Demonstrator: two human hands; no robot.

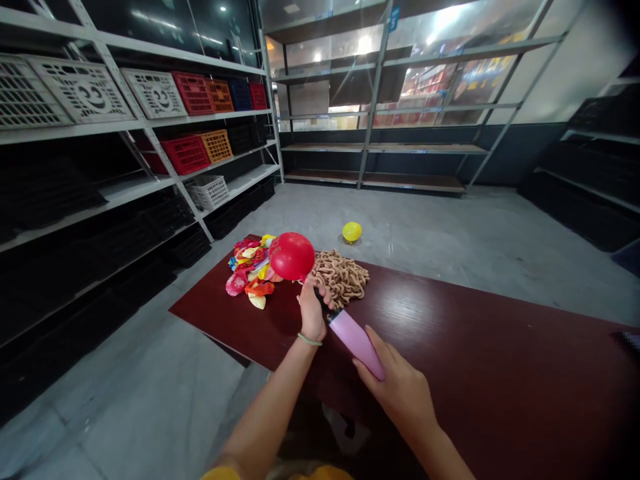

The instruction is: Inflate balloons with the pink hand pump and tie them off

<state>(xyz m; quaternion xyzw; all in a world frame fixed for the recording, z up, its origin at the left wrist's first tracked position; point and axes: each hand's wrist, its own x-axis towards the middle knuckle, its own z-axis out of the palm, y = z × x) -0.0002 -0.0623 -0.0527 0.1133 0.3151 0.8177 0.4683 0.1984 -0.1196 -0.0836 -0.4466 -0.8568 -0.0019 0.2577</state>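
Balloon work at a dark red wooden desk [475, 333]: the person's left hand [313, 313] pinches the neck of a round, part-inflated red rubber balloon [291, 256] against the tip of a pink plastic hand pump [356, 339], whose rear end the right hand [400, 390] grips with fingers closed. Just left of the red balloon lies a heap of flat, many-coloured balloons [247, 270]; just right of it, a tangle of tan loops [343, 275]. Beyond it, a small yellow balloon [352, 231] rests on the grey floor [450, 233].

dim room; ceiling lights glare on the upper glass [440, 27]; wide-angle bending at edges; dark, murky shelves [75, 220] left.
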